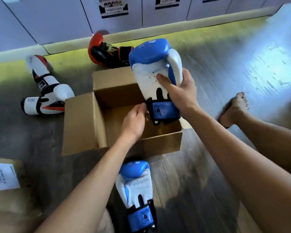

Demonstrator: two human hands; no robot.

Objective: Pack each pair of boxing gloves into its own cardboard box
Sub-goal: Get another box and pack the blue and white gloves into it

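Note:
My right hand (181, 91) grips a blue and white boxing glove (151, 64) by its palm side, holding it upright over the open cardboard box (84, 125) on the floor. My left hand (134, 120), blurred, touches the left edge of that glove's blue wrist strap (163, 110), fingers loosely bent. The box's inside looks bare. The matching blue and white glove (136, 190) lies on the floor just in front of the box, between my arms.
Two white, black and red gloves (45, 91) lie on the floor left of the box. A red and black glove (106, 52) sits behind it by the wall. Another box with a paper label (2, 177) is at lower left. My bare foot (233, 108) rests at right.

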